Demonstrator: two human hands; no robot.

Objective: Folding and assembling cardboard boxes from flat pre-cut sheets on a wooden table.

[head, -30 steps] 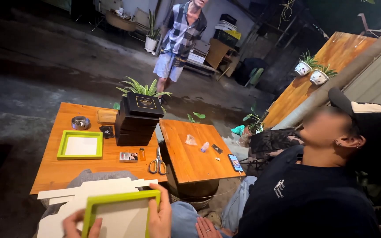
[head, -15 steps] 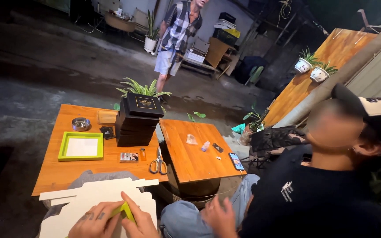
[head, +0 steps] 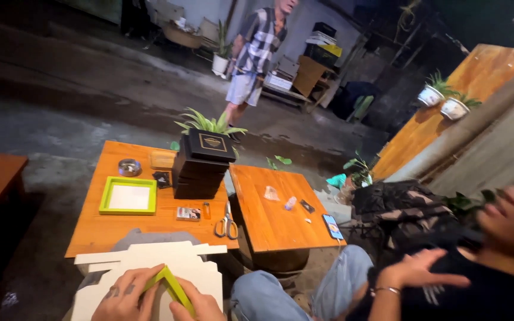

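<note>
We're gripping a thin lime-green cardboard frame piece (head: 171, 284) at the near edge, left hand (head: 127, 295) and right hand (head: 200, 304) both pinching it, fingers curled, knuckles up, over a stack of flat white cardboard sheets (head: 150, 261). Silver scissors (head: 228, 224) are lying farther off on the orange wooden table (head: 120, 229).

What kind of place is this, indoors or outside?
Probably an outdoor yard or patio at night: bare concrete ground, low wooden tables, potted plants. Both hands hold a green frame.
</note>
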